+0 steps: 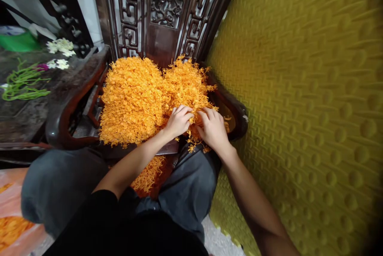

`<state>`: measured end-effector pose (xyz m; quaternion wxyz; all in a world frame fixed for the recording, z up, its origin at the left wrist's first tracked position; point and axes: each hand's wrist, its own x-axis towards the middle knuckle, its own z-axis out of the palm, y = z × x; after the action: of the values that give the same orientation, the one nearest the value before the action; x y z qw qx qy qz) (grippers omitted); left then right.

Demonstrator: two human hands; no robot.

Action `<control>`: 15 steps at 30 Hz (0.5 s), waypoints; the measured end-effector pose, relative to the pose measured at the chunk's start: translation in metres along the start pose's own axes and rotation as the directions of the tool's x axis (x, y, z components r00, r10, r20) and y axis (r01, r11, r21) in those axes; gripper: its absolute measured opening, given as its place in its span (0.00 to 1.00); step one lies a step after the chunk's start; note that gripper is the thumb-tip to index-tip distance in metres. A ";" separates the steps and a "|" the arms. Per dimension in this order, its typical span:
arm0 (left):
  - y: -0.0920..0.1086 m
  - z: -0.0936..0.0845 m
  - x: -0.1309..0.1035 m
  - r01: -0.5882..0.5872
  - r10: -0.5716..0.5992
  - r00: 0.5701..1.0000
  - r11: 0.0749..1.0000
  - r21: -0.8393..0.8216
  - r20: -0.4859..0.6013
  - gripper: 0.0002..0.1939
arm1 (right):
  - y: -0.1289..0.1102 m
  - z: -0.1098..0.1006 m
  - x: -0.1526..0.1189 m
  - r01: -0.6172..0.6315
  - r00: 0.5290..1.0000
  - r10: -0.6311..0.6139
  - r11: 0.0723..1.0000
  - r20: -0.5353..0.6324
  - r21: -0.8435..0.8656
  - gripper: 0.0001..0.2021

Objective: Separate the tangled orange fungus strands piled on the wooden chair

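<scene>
Flowers, one orange heap mid-frame, lie against and between the bent fingers of the left hand and right hand; whether any are pinched, I cannot tell. One second heap adjoins at left on one chair; one pile shows lower center.

Orange flowers on chair; olive mat

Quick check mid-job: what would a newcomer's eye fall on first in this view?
Probably the bright orange flowers, heaped in the middle on a dark carved wooden chair, with the left hand and right hand at the front of the heap's right part. Next would likely come the olive-yellow textured mat filling the right side.
</scene>
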<state>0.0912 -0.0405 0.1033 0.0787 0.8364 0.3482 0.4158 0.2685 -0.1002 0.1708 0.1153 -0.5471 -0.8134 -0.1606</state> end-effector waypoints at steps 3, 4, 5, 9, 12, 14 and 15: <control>0.003 -0.006 0.003 0.018 -0.041 0.987 0.989 -0.145 -0.157 0.09 | 0.005 0.012 0.006 -0.111 0.994 0.111 0.993 -0.004 -0.027 0.13; 0.003 -0.009 0.007 0.040 -0.084 0.971 0.980 -0.196 -0.222 0.07 | 0.007 0.012 0.008 -0.147 0.989 0.146 0.989 -0.036 -0.021 0.12; 0.004 -0.013 0.012 0.061 -0.132 0.950 0.967 -0.248 -0.282 0.07 | 0.010 0.011 0.009 -0.174 0.981 0.173 0.985 -0.083 -0.006 0.11; 0.000 -0.032 0.034 0.162 -0.318 0.864 0.909 -0.384 -0.390 0.08 | 0.027 -0.013 0.012 -0.257 0.891 0.289 0.957 -0.351 0.135 0.08; -0.005 -0.044 0.042 0.271 -0.384 0.884 0.886 -0.376 -0.268 0.09 | 0.044 -0.044 0.011 -0.333 0.685 0.465 0.884 -0.560 0.327 0.09; -0.005 -0.043 0.041 0.299 -0.338 0.935 0.911 -0.286 -0.101 0.18 | 0.052 -0.069 0.010 -0.287 0.526 0.513 0.858 -0.678 0.426 0.12; -0.003 -0.038 0.039 0.282 -0.291 0.957 0.935 -0.214 -0.011 0.26 | 0.054 -0.083 0.010 -0.249 0.484 0.520 0.853 -0.704 0.459 0.15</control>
<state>0.0773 -0.0186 0.1516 0.2190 0.7548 0.4219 0.4520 0.3159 -0.1046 0.2582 0.5856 -0.5581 -0.5378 -0.2375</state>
